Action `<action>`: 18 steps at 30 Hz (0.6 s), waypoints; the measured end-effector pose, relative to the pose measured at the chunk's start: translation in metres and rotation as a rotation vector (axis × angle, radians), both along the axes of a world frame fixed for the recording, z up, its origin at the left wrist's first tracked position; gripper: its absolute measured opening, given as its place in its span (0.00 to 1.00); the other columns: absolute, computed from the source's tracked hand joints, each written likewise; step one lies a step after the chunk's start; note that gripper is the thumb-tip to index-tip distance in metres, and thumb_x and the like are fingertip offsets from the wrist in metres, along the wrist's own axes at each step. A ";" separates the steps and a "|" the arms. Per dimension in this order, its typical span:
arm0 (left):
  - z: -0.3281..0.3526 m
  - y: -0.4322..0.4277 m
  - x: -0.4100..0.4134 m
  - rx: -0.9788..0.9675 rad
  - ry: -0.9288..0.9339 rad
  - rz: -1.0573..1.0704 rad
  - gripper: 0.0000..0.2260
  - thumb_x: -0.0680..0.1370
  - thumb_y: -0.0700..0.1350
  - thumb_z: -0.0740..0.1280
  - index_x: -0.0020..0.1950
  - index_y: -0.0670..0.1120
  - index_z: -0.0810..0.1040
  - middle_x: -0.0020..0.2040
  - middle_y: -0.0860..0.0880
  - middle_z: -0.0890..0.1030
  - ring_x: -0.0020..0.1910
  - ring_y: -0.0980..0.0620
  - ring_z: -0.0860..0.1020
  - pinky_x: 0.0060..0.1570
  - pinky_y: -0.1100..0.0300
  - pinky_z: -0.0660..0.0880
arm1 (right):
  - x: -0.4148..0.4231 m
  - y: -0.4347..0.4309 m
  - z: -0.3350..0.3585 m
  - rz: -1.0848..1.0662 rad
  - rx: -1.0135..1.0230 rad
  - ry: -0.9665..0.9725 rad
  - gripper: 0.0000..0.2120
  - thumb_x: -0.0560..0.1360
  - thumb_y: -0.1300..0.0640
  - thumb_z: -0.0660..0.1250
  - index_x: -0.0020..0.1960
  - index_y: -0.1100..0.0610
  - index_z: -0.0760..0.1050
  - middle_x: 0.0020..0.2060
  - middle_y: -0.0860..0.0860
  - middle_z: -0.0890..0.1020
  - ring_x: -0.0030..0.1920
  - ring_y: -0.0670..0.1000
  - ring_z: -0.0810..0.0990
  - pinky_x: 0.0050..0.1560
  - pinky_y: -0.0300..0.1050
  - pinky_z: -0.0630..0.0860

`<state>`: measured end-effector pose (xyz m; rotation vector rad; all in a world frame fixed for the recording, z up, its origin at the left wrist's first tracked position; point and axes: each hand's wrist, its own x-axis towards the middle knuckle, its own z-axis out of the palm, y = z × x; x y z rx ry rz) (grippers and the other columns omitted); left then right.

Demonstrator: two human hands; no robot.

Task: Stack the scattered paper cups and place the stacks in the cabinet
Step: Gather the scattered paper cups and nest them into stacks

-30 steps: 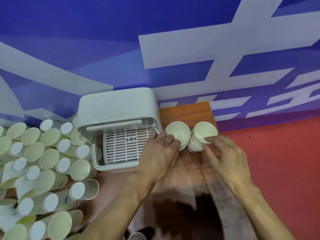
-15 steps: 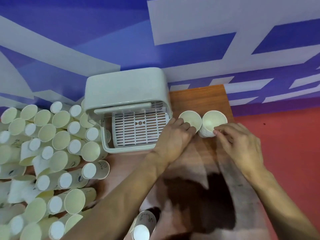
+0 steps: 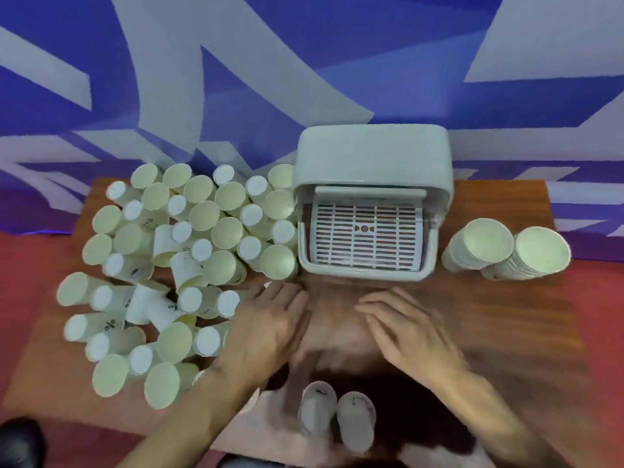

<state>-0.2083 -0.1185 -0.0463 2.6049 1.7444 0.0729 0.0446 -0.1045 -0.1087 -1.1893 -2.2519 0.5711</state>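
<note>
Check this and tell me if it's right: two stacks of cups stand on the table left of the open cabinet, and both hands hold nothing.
One thing is wrong. The head view shows the two stacks standing right of the open cabinet, not left; the scattered cups lie on its left. The left hand and right hand do hold nothing.

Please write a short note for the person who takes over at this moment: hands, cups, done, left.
The left hand is open and empty, beside the loose cups. The right hand is open and empty, before the cabinet.
Done: two stacks stand on the table right of the cabinet, outside it; its rack is bare.
Left: stack the loose cups, move all stacks inside.
</note>
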 end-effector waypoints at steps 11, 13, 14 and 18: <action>-0.045 -0.039 -0.063 -0.420 0.213 0.429 0.19 0.77 0.63 0.58 0.52 0.51 0.80 0.46 0.49 0.82 0.48 0.47 0.80 0.54 0.51 0.69 | -0.160 0.032 -0.029 0.321 -0.078 -0.391 0.34 0.71 0.62 0.74 0.75 0.56 0.68 0.73 0.50 0.72 0.66 0.52 0.78 0.51 0.53 0.82; -0.052 -0.035 -0.062 -0.404 0.159 0.421 0.17 0.77 0.62 0.61 0.49 0.50 0.81 0.43 0.49 0.83 0.45 0.47 0.80 0.51 0.52 0.69 | -0.166 0.036 -0.035 0.370 -0.030 -0.410 0.35 0.68 0.64 0.75 0.74 0.55 0.69 0.72 0.50 0.73 0.64 0.53 0.78 0.48 0.52 0.83; -0.055 -0.034 -0.063 -0.432 0.144 0.397 0.16 0.76 0.61 0.64 0.43 0.49 0.81 0.40 0.49 0.82 0.43 0.47 0.80 0.49 0.53 0.70 | -0.168 0.038 -0.037 0.378 -0.010 -0.406 0.36 0.67 0.64 0.76 0.73 0.55 0.70 0.72 0.50 0.74 0.63 0.53 0.79 0.47 0.52 0.83; -0.071 -0.035 -0.064 -0.485 0.183 0.322 0.15 0.59 0.54 0.79 0.27 0.49 0.74 0.25 0.49 0.75 0.27 0.49 0.75 0.37 0.56 0.70 | -0.177 0.040 -0.045 0.367 0.047 -0.396 0.35 0.64 0.66 0.77 0.69 0.54 0.74 0.68 0.49 0.77 0.58 0.54 0.82 0.43 0.52 0.82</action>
